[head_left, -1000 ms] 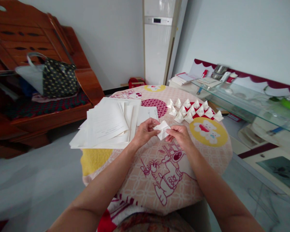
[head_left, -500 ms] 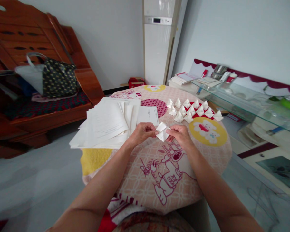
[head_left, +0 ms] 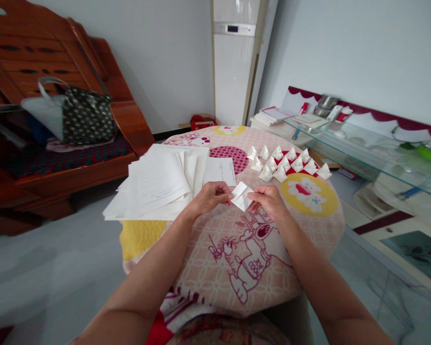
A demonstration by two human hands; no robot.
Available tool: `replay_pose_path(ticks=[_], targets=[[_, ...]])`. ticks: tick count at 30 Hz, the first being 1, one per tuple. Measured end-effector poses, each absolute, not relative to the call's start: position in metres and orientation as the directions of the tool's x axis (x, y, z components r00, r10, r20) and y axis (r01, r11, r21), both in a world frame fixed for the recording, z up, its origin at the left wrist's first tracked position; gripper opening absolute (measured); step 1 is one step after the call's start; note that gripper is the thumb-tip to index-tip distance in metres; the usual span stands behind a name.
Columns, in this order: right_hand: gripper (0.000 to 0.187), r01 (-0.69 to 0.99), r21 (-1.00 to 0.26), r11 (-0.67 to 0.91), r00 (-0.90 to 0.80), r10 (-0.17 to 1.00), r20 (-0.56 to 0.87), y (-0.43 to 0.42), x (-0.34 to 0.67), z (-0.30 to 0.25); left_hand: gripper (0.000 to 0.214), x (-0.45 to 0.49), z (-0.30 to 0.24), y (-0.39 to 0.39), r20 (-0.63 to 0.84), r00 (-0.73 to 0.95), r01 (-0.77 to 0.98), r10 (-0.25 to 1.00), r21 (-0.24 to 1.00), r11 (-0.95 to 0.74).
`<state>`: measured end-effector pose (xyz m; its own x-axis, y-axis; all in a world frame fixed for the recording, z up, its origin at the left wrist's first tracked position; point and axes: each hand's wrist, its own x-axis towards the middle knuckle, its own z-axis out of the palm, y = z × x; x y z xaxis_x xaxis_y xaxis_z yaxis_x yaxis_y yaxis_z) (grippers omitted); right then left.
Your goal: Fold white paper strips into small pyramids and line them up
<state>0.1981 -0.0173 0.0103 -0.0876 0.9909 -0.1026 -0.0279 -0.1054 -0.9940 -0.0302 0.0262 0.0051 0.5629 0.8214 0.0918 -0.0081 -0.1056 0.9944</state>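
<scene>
**Folded paper pinched between two hands above a lettered cloth**

The folded paper (head_left: 242,196) sits at the fingertips of both hands, above a patterned cloth (head_left: 201,280) that hides the top of the bench. The left hand (head_left: 213,197) pinches its left edge, thumb and fingers closed on it; the right hand (head_left: 268,199) pinches its right edge the same way.

Nearer the person than the folded paper, a cartoon dog (head_left: 249,275) on the cloth bears two words: "COOL" below, and above it what looks like "JOE", its last letter unclear. Left of the folded paper lies a paper stack (head_left: 156,179); printed lines show on its top sheet, too small to read. Beyond the left hand, a sheet (head_left: 219,171) carries small, illegible dark print along its right side, and the stack covers its left part.

Beyond and to the right of the folded paper stand rows of peaked paper pieces (head_left: 280,174), some partly hiding others. Farther right, a glass shelf (head_left: 366,160) is cut off at the view's edge. The fingers obscure the folded paper's side corners.
</scene>
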Motion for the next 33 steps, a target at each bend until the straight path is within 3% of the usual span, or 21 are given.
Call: replay_pose_path(ticks=[6, 10, 21, 28, 33], targets=[[0.033, 0.051, -0.997, -0.055, -0.089, 0.994, -0.059, -0.019, 0.195, 0.011, 0.053, -0.023, 0.007, 0.022, 0.128, 0.531, -0.11, 0.838, 0.991, -0.082], [0.032, 0.12, -0.992, 0.03, -0.14, 0.99, 0.013, -0.022, 0.191, 0.014, 0.042, -0.014, 0.006, 0.017, 0.135, 0.508, -0.092, 0.85, 0.99, -0.102], [0.027, 0.179, -0.975, 0.129, -0.144, 0.984, 0.104, -0.021, 0.192, 0.012, 0.043, -0.008, 0.006, 0.014, 0.099, 0.408, -0.105, 0.908, 0.993, -0.061], [0.03, 0.172, -0.977, 0.123, -0.124, 0.987, 0.103, -0.02, 0.19, 0.009, 0.042, -0.004, 0.008, 0.011, 0.086, 0.352, -0.089, 0.932, 0.994, -0.058], [0.039, 0.027, -0.999, -0.023, -0.122, 0.992, -0.026, -0.02, 0.185, 0.008, 0.043, -0.004, 0.009, 0.013, 0.136, 0.115, -0.122, 0.984, 0.985, -0.122]])
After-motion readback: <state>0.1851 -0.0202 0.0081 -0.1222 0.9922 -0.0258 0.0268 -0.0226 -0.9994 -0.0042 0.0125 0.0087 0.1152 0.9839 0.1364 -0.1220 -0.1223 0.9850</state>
